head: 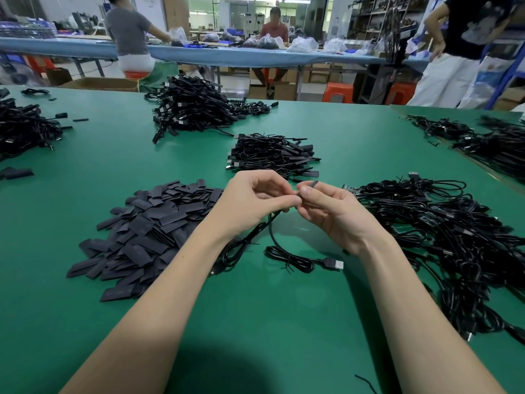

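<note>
1. Forearms reach in from the bottom edge over the green table [270, 336].
2. L grip [255, 200] & R grip [329, 216] meet mid-table, fingertips touching. Both pinch one black sleeve [312, 184], its tip poking up above the R thumb.
3. Black cable [295, 260] drops from betw. the grips. Its coil & USB plug [333, 263] lie on the table just below.
4. Sleeve pile [147, 228] sits to the L, loose cable heap [443, 223] to the R, and a stacked cable bundle [270, 155] just beyond the grips.
</note>
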{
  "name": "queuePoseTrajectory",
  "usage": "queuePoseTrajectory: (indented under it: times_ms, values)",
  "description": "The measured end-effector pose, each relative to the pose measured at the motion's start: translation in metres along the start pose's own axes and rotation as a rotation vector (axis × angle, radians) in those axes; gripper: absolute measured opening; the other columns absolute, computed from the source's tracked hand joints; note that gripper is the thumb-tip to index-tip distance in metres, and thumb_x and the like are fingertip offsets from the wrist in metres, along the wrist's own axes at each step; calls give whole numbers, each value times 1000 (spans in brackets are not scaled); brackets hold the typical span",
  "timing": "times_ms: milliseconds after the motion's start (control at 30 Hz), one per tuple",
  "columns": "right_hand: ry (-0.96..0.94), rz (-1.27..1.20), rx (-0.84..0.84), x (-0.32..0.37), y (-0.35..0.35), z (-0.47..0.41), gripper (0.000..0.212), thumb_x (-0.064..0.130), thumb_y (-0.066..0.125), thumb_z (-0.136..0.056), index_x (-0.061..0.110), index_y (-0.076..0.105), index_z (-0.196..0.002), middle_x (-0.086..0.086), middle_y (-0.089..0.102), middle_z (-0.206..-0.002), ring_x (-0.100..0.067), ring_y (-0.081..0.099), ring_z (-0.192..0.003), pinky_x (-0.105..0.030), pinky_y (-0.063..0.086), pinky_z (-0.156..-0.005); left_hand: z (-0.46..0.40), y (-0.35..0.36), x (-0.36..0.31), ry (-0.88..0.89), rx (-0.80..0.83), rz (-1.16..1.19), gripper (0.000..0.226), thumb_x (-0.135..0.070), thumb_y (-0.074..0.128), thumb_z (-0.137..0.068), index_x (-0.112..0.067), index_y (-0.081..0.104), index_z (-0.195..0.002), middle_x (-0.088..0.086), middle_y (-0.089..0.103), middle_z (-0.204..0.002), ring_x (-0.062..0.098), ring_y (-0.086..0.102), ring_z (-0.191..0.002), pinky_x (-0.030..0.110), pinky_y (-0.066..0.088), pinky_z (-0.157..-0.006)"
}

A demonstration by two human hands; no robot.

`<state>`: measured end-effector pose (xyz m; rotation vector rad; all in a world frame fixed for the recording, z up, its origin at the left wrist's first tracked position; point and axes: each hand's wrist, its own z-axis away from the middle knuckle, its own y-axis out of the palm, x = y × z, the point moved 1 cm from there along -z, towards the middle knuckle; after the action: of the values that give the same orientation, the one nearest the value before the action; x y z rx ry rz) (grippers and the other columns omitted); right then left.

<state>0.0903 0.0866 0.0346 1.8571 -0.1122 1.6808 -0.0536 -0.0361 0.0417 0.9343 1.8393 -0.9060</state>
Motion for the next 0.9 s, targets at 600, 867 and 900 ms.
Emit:
queuePoseTrajectory:
  times_ms: [600,867,900]
  values:
    - [-260,-60,-173,-6,22,-3,31,22,84,-70,28,78,-101,-11,76,-100,-18,70,-88,-26,58,-76,0,2,5,-29,-91,114,14,-4,81,-80,-12,72,-88,6,76,-81,15,72,-74,21,55,-75]
    - [-272,-45,-199,-6,21,-3,28,21,83,-72,24,80,-99,-9,76,-100,-17,70,-87,-26,58,-76,0,3,7,-43,-91,111,13,-6,81,-81,-10,72,-89,4,77,-81,14,72,-73,20,55,-74]
    - [-271,-44,-205,-6,21,-4,26,19,83,-73,23,80,-99,-8,76,-100,-17,71,-86,-26,58,-76,0,3,7,-47,-93,111,13,-5,81,-81,-10,72,-89,3,76,-80,14,72,-73,20,55,-74]
